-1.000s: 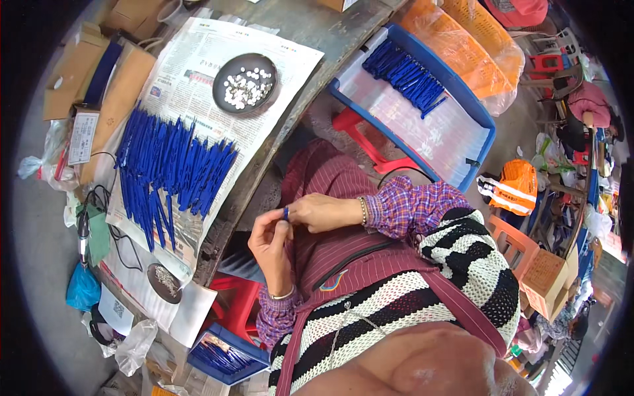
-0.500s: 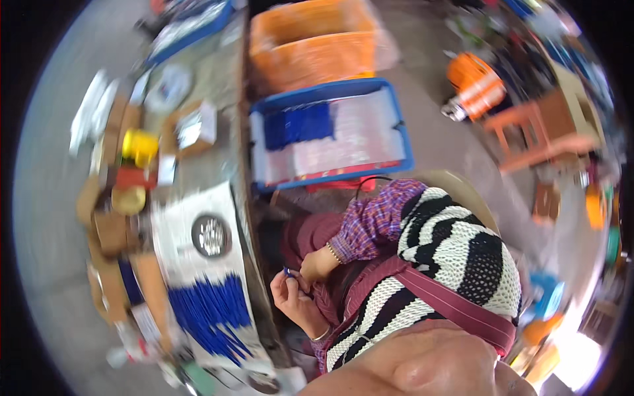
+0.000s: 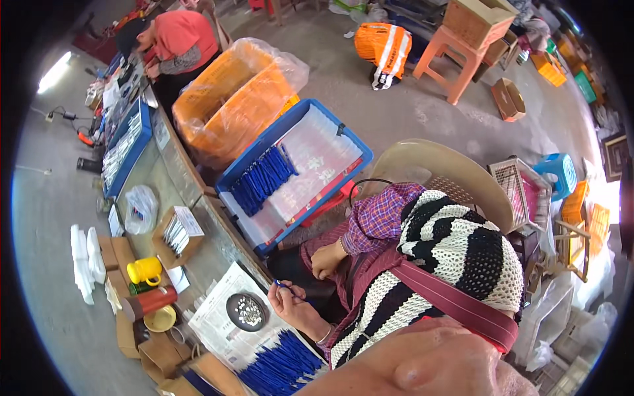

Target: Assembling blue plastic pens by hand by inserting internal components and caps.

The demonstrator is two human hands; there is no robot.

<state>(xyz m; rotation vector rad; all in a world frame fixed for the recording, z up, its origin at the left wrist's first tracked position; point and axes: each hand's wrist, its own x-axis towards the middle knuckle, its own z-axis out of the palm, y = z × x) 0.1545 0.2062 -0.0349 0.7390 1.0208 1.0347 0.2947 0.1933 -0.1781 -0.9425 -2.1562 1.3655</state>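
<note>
My left hand (image 3: 290, 305) is raised beside the table edge, fingers pinched round a thin blue piece (image 3: 282, 285) whose kind I cannot make out. Over my lap, my right hand (image 3: 326, 260) has its fingers curled downward; whatever lies in them is hidden. Left of my left hand, a dark round dish (image 3: 247, 311) of small white and silvery bits stands on a newspaper sheet (image 3: 210, 315). Many slim blue pieces (image 3: 281, 365) lie spread in a row below the dish. More blue pieces (image 3: 263, 179) lie side by side in a blue tray (image 3: 360, 150) beyond my hands.
An orange crate (image 3: 228, 109) lined with clear plastic stands behind the tray. Cardboard boxes, a yellow mug (image 3: 144, 270) and a red cylinder (image 3: 150, 303) crowd the table's left side. A person in red (image 3: 185, 41) sits at the table's far end. A beige chair (image 3: 456, 173) is under me.
My view has swung, shifting the scene and bringing the other person into sight. My hands, close together before, are now apart; the blue piece stays in my left hand.
</note>
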